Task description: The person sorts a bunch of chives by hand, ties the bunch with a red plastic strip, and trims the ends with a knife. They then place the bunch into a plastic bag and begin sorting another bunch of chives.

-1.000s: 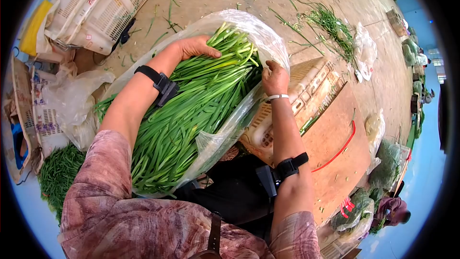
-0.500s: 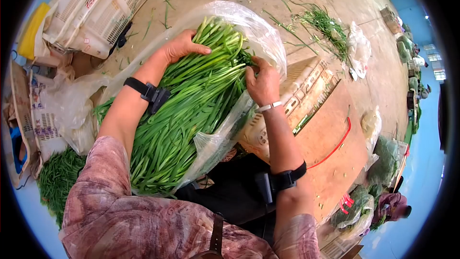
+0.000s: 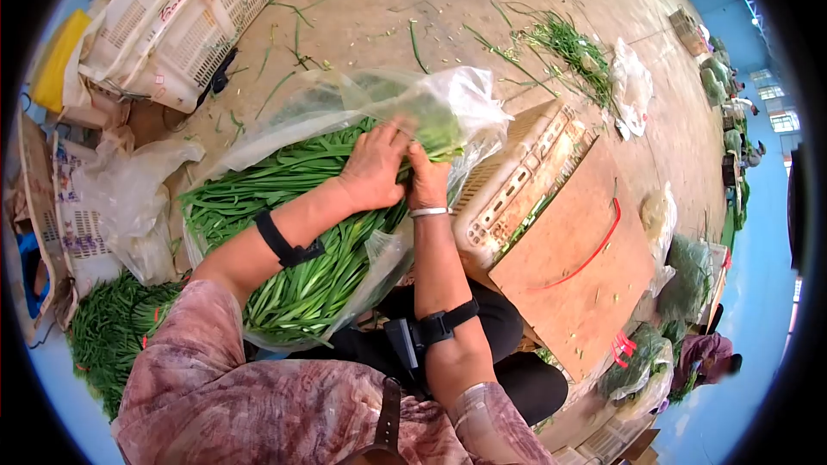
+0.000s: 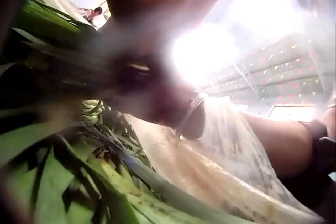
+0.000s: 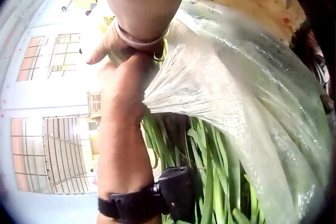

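A clear plastic bag (image 3: 469, 90) lies around a big bundle of long, flat green leaves (image 3: 319, 263) that look like garlic chives. The bag's far end is folded over the pale stalk ends. My left hand (image 3: 376, 164) reaches across the bundle, its blurred fingers stretched onto the folded plastic. Close beside it, my right hand (image 3: 428, 179), thumb up, grips the bag's edge; its other fingers are largely hidden. In the right wrist view, gathered pleats of plastic (image 5: 181, 85) run in under the two crossing hands. Leaves (image 4: 58, 176) fill the lower left wrist view.
To my right stands a cream plastic crate (image 3: 517, 181) beside a brown board (image 3: 577, 267) with a red strip (image 3: 594, 251) on it. White crates (image 3: 185, 26) stand at the far left. Loose greens (image 3: 573, 56) lie on the floor, and more greens (image 3: 112, 336) sit at my left.
My left hand has moved right from the stalk ends, and my right hand has come left and nearer me. The bag's far end has folded over the stalks.
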A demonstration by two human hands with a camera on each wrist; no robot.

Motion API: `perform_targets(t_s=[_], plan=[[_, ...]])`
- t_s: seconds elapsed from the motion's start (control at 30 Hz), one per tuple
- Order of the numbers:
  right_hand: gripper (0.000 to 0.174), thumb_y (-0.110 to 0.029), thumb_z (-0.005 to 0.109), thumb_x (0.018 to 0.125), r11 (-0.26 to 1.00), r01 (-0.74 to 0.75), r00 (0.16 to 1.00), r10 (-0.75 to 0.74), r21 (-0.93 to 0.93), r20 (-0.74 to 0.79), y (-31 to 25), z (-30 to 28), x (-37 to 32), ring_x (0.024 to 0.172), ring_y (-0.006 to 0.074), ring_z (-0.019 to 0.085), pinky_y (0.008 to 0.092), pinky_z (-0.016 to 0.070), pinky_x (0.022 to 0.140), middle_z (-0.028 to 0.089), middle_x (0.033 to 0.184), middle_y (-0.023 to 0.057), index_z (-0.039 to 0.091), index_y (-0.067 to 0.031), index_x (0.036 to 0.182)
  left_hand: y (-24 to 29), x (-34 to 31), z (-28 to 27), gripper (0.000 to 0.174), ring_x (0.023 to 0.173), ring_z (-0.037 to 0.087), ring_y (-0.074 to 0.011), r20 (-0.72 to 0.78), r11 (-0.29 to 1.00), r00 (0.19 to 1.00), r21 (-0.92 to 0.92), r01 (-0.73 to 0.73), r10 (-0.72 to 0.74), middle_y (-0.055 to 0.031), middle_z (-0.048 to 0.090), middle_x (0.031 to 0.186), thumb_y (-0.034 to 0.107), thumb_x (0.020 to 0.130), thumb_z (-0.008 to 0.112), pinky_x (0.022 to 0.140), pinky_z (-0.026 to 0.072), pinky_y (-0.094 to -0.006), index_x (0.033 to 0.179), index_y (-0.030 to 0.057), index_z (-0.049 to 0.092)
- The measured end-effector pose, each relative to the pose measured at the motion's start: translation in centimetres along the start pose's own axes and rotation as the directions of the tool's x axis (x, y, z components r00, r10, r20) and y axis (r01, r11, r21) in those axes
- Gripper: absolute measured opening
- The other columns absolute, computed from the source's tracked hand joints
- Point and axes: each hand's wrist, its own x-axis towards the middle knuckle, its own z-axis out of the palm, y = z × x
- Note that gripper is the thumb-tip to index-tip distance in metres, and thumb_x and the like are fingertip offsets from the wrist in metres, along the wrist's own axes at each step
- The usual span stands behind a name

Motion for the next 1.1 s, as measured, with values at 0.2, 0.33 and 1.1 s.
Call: perform_targets(t_s=[0.2,0.33,1.1], plan=[[0.049,-0.008,0.073,0.072,0.975,-0.098,0.992,0.111,0.201,-0.057,0.0,-1.6,0.8,0.092,0.019,0.056,0.032,0.0466,0.082,0.058,0.103,0.0071,0.048,-0.0013,0.114,-0.2,0.7,-1.6,0.086,0.114,0.043,-0.0399,0.355,0.925,0.934,-0.368,0.094,0.046,-0.0236,0.04,0.125,0.026,0.062,0.069,0.096,0.0349,-0.0468,0.132,-0.0017,0.027],[0.046,-0.003,0.069,0.074,0.975,-0.098,0.993,0.109,0.201,-0.045,0.4,-1.5,1.4,0.091,0.0196,0.058,0.032,0.0482,0.08,0.058,0.105,0.0087,0.048,-0.0007,0.114,-2.1,1.4,-1.6,0.088,0.122,0.038,-0.035,0.407,0.752,0.913,-0.594,0.285,-0.024,-0.0255,0.035,0.132,0.026,0.073,0.065,0.098,0.0351,-0.0397,0.14,0.0022,0.012],[0.034,0.002,0.059,0.078,0.965,0.051,0.919,0.056,0.257,-0.391,2.1,-1.4,0.6,0.085,0.024,0.06,0.0378,0.0508,0.078,0.059,0.1,0.0132,0.05,0.0018,0.111,-6.5,9.9,3.3,0.032,0.074,0.062,-0.0314,0.028,0.981,0.984,-0.078,0.177,-0.176,-0.0136,0.064,0.078,0.012,0.068,0.062,0.067,0.0492,-0.0389,0.1,0.008,0.062]])
